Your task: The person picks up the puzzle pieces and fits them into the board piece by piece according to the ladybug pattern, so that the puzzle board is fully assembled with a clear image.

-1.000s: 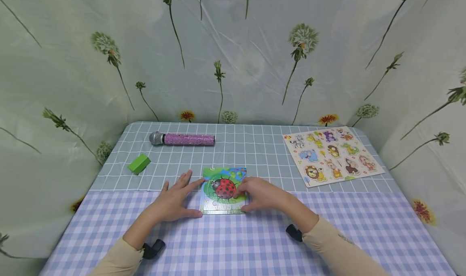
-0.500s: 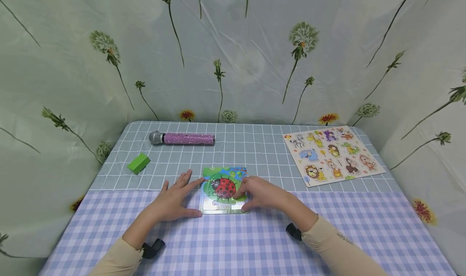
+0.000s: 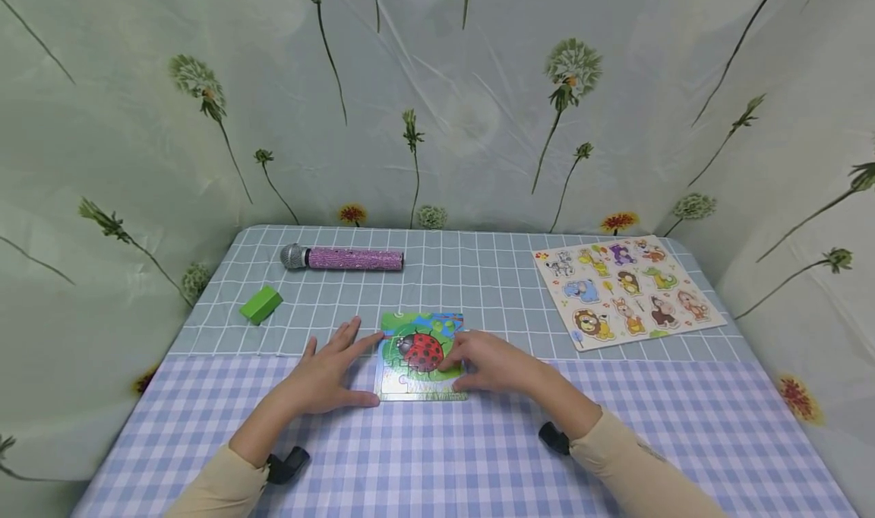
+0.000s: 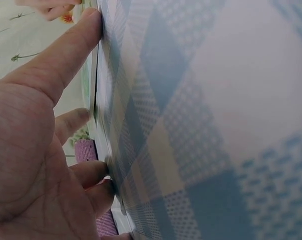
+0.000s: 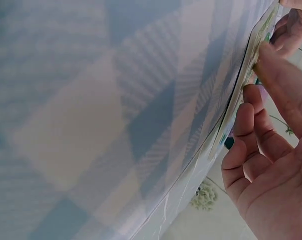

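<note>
A small square jigsaw puzzle [image 3: 420, 351] with a red ladybug on green and blue lies flat at the table's middle. My left hand [image 3: 323, 374] is spread at its left side, index fingertip and thumb tip touching that edge. Over the puzzle's lower right part, my right hand [image 3: 494, 362] has its thumb and index finger bent onto a puzzle piece, pinching it; the piece is mostly hidden. In the right wrist view the right thumb [image 5: 278, 75] reaches the board [image 5: 263, 30], with the other fingers curled. The left wrist view shows the left thumb [image 4: 60, 57] stretched along the board's edge.
Farther back lies a microphone [image 3: 355, 259] with a glittery pink handle. A green block [image 3: 261, 304] sits left of the left hand. On the right is an animal puzzle board [image 3: 625, 294]. A flower-printed curtain [image 3: 478, 161] stands behind the table.
Both hands keep nearly the same positions at the puzzle. The glare on its lower part shifts slightly, and the camera view moves a little.
</note>
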Motion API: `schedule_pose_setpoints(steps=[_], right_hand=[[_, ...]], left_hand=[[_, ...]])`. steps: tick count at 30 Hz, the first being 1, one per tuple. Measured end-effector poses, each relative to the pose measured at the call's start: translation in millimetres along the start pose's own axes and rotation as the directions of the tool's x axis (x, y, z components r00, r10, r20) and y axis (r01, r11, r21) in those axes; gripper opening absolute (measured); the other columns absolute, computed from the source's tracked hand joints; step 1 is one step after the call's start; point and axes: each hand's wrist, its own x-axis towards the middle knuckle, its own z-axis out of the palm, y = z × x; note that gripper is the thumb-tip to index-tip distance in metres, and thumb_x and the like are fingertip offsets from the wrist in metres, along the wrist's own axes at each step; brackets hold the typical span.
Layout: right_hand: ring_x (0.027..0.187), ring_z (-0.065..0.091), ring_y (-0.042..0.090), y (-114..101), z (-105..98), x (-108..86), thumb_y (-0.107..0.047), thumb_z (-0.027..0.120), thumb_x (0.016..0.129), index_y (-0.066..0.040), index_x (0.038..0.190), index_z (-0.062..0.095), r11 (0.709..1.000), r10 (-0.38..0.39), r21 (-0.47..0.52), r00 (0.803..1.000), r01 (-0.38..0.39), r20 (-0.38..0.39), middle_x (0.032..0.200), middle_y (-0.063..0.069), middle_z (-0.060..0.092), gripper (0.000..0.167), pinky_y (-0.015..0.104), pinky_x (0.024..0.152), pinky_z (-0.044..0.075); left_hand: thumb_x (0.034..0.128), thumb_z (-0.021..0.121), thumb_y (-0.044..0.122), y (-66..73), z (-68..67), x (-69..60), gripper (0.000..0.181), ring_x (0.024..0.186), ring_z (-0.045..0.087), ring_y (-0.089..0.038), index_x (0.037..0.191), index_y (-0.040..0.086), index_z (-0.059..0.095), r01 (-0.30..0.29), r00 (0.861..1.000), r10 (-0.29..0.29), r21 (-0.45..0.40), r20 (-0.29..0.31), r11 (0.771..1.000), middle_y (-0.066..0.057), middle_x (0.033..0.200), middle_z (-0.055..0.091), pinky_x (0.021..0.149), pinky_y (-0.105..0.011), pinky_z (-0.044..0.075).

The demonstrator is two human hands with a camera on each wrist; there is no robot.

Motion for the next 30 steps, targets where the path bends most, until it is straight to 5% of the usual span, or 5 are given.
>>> schedule_pose_setpoints(steps=[6,10,14,19,30], right_hand=[[0.109,0.068,0.020,2.3,-15.4,-27.4,-0.030,0.081,0.097,-0.015,0.134,0.075,0.999,0.040,-0.002,0.991,-0.040,-0.126,0.121,0.002,0.073,0.040,0.039,0.095,0.059],[0.130,0.063,0.033,0.5,-36.3,-58.2,-0.037,0.082,0.096,-0.020,0.151,0.062,0.984,0.070,-0.136,0.948,-0.117,-0.309,0.143,0.011,0.065,0.061,0.057,0.107,0.053],[0.153,0.040,0.049,-3.5,-55.8,-92.2,-0.046,0.083,0.092,-0.027,0.166,0.041,0.905,0.127,-0.309,0.880,-0.292,-0.458,0.167,0.021,0.041,0.087,0.077,0.119,0.033],[0.165,0.011,0.053,-10.8,-73.6,-125.6,-0.057,0.081,0.090,-0.036,0.172,0.022,0.811,0.220,-0.368,0.819,-0.456,-0.530,0.179,0.022,0.016,0.103,0.089,0.118,0.014],[0.166,-0.003,0.053,-9.1,-72.4,-147.9,-0.069,0.079,0.086,-0.042,0.173,0.013,0.798,0.242,-0.387,0.833,-0.463,-0.498,0.183,0.017,0.001,0.112,0.090,0.119,0.002]], left_hand=[[0.0807,0.087,0.065,-4.2,-3.6,-4.7,0.114,0.163,0.024,-0.051,0.171,0.026,0.029,-0.055,0.998,0.053,-0.087,-0.033,0.995,-0.028,0.177,0.021,0.116,-0.091,0.012],[0.0861,0.084,0.059,2.6,-12.0,-7.1,0.109,0.164,0.023,-0.049,0.172,0.028,0.026,-0.077,0.990,0.073,-0.027,-0.125,0.997,-0.026,0.178,0.019,0.117,-0.090,0.015],[0.0897,0.080,0.061,23.4,-26.0,-7.8,0.103,0.165,0.021,-0.049,0.172,0.033,0.025,-0.044,0.969,0.086,0.181,-0.232,0.982,-0.021,0.181,0.014,0.120,-0.088,0.016],[0.0922,0.075,0.064,49.5,-47.9,-9.9,0.095,0.166,0.018,-0.046,0.171,0.039,0.028,0.004,0.935,0.111,0.323,-0.337,0.946,-0.012,0.183,0.008,0.120,-0.088,0.012],[0.0903,0.072,0.072,69.5,-59.4,-11.5,0.094,0.168,0.012,-0.045,0.169,0.044,0.029,0.000,0.947,0.122,0.378,-0.298,0.926,-0.009,0.183,0.010,0.122,-0.087,0.007]])
